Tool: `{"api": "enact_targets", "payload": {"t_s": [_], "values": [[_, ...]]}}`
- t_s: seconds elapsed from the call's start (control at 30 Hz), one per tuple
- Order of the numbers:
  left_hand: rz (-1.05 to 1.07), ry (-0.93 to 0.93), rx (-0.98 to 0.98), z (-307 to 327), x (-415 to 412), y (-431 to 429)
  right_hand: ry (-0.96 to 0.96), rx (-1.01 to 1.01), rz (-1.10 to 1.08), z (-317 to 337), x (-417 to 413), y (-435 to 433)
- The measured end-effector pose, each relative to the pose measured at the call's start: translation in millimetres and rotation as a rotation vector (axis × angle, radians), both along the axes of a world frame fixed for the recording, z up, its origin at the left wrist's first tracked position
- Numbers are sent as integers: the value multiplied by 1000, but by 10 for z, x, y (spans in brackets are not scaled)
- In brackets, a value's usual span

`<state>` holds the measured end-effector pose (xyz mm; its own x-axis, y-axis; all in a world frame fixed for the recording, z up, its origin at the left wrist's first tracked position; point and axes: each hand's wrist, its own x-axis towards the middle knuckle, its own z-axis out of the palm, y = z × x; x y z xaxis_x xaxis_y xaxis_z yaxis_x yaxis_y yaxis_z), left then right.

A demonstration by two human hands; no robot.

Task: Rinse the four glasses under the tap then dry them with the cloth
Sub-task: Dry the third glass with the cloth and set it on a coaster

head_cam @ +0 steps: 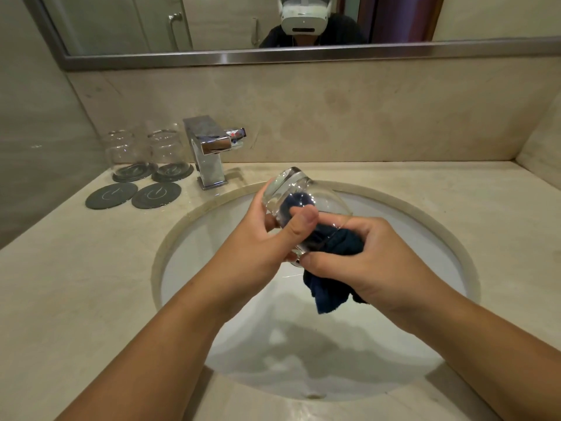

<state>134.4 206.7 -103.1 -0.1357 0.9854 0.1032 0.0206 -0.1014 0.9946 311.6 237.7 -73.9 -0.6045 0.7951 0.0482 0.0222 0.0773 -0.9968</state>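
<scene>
L hand (pixel 267 235) gripped glass (pixel 324 202), tilted over sink (pixel 303 360); R hand (pixel 364 259) pinched cloth (pixel 328 293), stuffed into glass mouth. Risk: slick glass could slip w/ twisting, chip on sink.

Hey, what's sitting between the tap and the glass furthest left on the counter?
In the head view, another clear glass on a grey coaster stands between the tap and the leftmost glass.
</scene>
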Motion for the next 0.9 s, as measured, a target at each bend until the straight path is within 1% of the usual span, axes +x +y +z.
{"api": "enact_targets", "payload": {"t_s": [0.1, 0.2, 0.27, 0.4, 0.5, 0.6, 0.77, 0.9], "values": [[2, 47, 3, 13, -33, -21, 34, -106, 45, 2, 0, 28], [-14, 33, 7, 23, -47, -35, 177, -271, 99, 6, 29, 73], [-30, 25, 16, 23, -55, -31, 233, -316, 119, 16, 49, 88], [-37, 12, 23, 5, -54, -15, 208, -247, 56, -10, 39, 104], [-50, 15, 8, -10, -31, -18, 161, -153, 16, -33, 30, 88], [18, 61, 17, 5, 18, -21, 103, -41, 18, -27, 16, 37], [115, 74, 68, 43, 48, -25, 117, -14, -54, -9, -22, -1], [148, 104, 83, 60, 69, -37, 5, 56, -49, -24, -27, -3]]}}
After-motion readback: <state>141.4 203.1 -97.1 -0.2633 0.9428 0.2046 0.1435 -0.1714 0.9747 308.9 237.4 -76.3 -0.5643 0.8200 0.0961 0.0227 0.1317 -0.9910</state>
